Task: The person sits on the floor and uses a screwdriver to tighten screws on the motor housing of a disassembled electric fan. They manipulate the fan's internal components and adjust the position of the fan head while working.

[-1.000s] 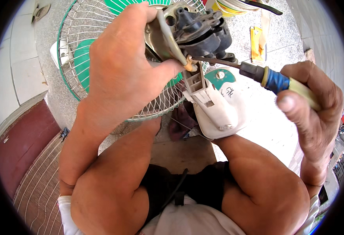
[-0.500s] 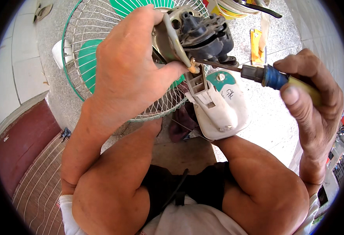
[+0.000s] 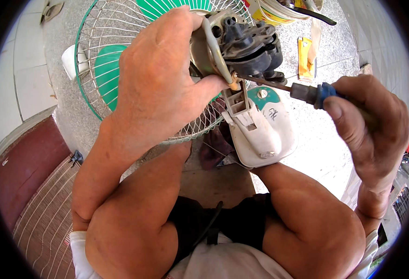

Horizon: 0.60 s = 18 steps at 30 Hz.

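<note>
My left hand (image 3: 155, 83) grips the fan motor housing (image 3: 199, 56) and its grey cable (image 3: 213, 44), thumb under the cable's orange lower end. A black gearbox (image 3: 251, 49) sits on the motor's back. My right hand (image 3: 369, 121) is closed round a screwdriver (image 3: 309, 93) with blue wrap on a yellowish handle; its shaft reaches a small fitting (image 3: 234, 76) by the cable end. Below is the pale fan neck (image 3: 251, 128) on a white base (image 3: 279, 135) with a green panel and knob (image 3: 262, 94). Behind my left hand is the wire guard (image 3: 87, 88) with green blades (image 3: 105, 65).
A cup-like white object (image 3: 68, 63) lies left of the guard. A bucket of tools (image 3: 272, 11) and a yellow packet (image 3: 305, 58) stand behind. A maroon step (image 3: 32, 162) and striped mat (image 3: 41, 218) are at left; my legs (image 3: 307, 209) frame the fan's near side.
My left hand and the motor have shifted slightly right and down. My right fingers have moved down and closed further over the screwdriver handle, whose shaft now slants a little more.
</note>
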Each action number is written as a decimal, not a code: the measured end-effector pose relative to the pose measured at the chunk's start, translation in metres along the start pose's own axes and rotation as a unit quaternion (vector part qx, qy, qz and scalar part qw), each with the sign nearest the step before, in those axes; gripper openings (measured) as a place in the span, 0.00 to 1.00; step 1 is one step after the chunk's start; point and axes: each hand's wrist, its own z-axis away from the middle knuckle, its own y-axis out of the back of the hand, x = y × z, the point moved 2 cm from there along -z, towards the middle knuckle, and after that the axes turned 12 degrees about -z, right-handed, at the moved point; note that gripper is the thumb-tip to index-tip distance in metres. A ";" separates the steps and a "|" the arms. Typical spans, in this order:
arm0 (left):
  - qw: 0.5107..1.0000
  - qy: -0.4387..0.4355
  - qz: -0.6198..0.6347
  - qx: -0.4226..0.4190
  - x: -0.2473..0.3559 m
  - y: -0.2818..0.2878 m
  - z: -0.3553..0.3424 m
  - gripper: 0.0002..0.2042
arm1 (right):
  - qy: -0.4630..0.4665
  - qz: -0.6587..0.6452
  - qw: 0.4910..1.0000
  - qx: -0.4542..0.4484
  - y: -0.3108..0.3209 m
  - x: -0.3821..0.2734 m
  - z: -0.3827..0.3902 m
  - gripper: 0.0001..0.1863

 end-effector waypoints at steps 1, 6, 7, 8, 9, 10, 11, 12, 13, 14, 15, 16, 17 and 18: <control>1.000 0.005 -0.012 -0.003 0.002 0.001 0.000 0.29 | 0.058 0.063 0.996 -0.019 0.001 -0.003 0.001 0.17; 0.999 0.025 -0.022 -0.023 -0.001 0.002 0.002 0.28 | 0.176 0.100 0.979 -0.014 -0.005 -0.005 0.006 0.21; 0.998 0.031 -0.030 -0.035 0.000 0.003 0.002 0.28 | 0.148 0.043 0.988 -0.011 -0.004 -0.002 0.005 0.21; 0.996 0.040 -0.049 -0.060 0.005 0.008 -0.002 0.28 | 0.113 -0.015 0.993 -0.011 -0.002 0.003 0.004 0.23; 0.997 0.038 -0.038 -0.055 0.003 0.009 -0.001 0.28 | 0.046 -0.106 0.993 -0.015 0.000 0.008 0.003 0.26; 0.998 0.033 -0.025 -0.049 0.001 0.008 -0.001 0.28 | -0.023 -0.200 0.979 -0.012 0.001 0.014 0.002 0.29; 1.000 0.018 0.017 -0.013 -0.008 0.003 0.003 0.28 | -0.080 -0.277 0.958 -0.011 0.001 0.018 0.003 0.32; 0.999 0.022 0.018 -0.019 -0.008 0.004 0.004 0.28 | -0.119 -0.331 0.936 0.020 0.001 0.020 0.002 0.32; 0.999 0.026 0.017 -0.027 -0.007 0.003 0.002 0.28 | -0.144 -0.373 0.915 0.042 -0.002 0.022 0.001 0.32; 0.995 0.051 -0.025 -0.079 0.008 0.011 -0.009 0.28 | -0.163 -0.384 0.907 0.050 -0.004 0.024 0.000 0.33; 0.995 0.051 -0.032 -0.084 0.010 0.010 -0.010 0.28 | -0.182 -0.393 0.899 0.061 -0.006 0.026 0.000 0.33; 0.994 0.052 -0.039 -0.087 0.012 0.011 -0.012 0.28 | -0.196 -0.360 0.911 0.049 -0.001 0.026 -0.001 0.32; 0.999 0.029 -0.011 -0.044 0.005 0.005 -0.006 0.29 | -0.209 -0.327 0.921 0.037 0.003 0.025 -0.003 0.30; 0.999 0.019 0.018 -0.024 0.001 0.006 -0.004 0.29 | -0.240 -0.312 0.919 0.007 0.013 0.020 -0.006 0.29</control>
